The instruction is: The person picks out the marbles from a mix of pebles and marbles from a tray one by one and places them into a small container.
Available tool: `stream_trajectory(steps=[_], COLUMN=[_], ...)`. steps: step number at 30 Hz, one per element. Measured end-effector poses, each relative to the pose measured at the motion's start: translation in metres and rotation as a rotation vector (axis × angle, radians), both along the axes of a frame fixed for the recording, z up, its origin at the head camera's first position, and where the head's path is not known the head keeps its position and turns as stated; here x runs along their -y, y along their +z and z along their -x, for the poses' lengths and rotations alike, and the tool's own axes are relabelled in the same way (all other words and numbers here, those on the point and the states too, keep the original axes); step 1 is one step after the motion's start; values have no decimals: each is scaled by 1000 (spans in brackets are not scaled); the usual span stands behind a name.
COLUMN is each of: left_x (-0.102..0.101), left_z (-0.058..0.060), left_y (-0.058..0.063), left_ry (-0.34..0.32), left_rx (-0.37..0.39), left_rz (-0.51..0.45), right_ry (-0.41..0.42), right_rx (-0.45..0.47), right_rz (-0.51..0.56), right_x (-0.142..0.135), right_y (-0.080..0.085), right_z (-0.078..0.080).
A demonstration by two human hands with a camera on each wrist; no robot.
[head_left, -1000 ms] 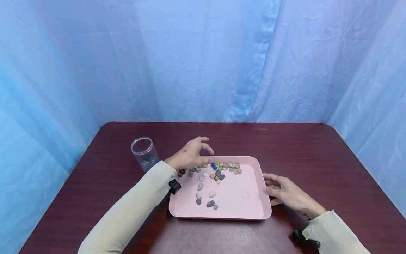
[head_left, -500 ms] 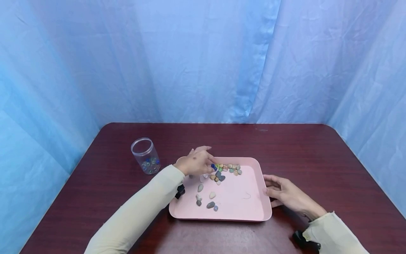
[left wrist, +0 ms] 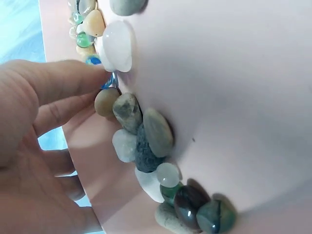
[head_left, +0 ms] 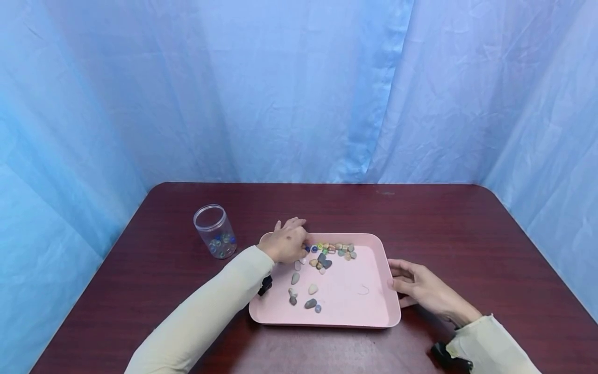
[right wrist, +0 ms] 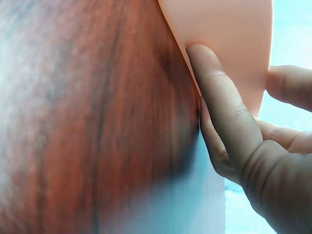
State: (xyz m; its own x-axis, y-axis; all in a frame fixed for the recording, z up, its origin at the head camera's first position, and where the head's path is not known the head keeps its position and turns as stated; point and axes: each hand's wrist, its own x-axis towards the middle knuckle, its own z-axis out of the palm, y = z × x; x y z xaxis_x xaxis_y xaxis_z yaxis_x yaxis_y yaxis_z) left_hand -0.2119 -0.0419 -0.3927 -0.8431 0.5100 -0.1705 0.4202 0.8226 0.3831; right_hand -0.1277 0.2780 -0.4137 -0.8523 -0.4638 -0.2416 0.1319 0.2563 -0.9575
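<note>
Thumb and forefinger of my left hand [head_left: 286, 244] pinch a blue glass marble [left wrist: 108, 81] inside the back wall of the pink tray [head_left: 355, 311]. In the left wrist view, a white pebble [left wrist: 118, 46] and another blue marble [left wrist: 92, 60] lie beside the fingertips. Tan, grey and dark pebbles [left wrist: 158, 132] run along the wall below them. My right hand [head_left: 422, 285] holds the tray's right side. In the right wrist view, one finger lies on the outer wall [right wrist: 226, 39], with another fingertip at the rim.
A clear plastic jar [head_left: 215, 231] with several glass marbles [head_left: 222, 243] in the bottom stands left of the tray on the dark red table [head_left: 444, 218]. More pebbles [head_left: 310, 303] lie scattered in the tray's left half. Blue curtains [head_left: 299, 93] hang behind.
My left hand has come down from above the tray's back edge, and its fingers have closed on a blue marble. The right hand stays at the tray's side.
</note>
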Motion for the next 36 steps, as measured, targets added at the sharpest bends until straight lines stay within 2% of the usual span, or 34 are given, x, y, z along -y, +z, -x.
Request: stream_trajectory(steps=[4,9,18,22,27,36], left_x=[2,9,36,55,84,139], left_z=[-1,-3,-9,-11,-16,-23], left_y=[0,8,35,48,64,82], left_ry=[-12,-29,33,67,142,268], left_rx=[-1,-11,-68,-134,-203,-273], left_rz=[-37,-112,-210,-264,-338,-364], right_ry=[1,5,1,1,-8,-3], right_rx=[-1,-3,-5,-9,-8,-10], right_rz=[5,9,-17,-26,-39,-36], right_x=[0,0,0,0,0,1], right_y=[0,0,0,0,1,1], right_z=[0,0,0,-1,-1,0])
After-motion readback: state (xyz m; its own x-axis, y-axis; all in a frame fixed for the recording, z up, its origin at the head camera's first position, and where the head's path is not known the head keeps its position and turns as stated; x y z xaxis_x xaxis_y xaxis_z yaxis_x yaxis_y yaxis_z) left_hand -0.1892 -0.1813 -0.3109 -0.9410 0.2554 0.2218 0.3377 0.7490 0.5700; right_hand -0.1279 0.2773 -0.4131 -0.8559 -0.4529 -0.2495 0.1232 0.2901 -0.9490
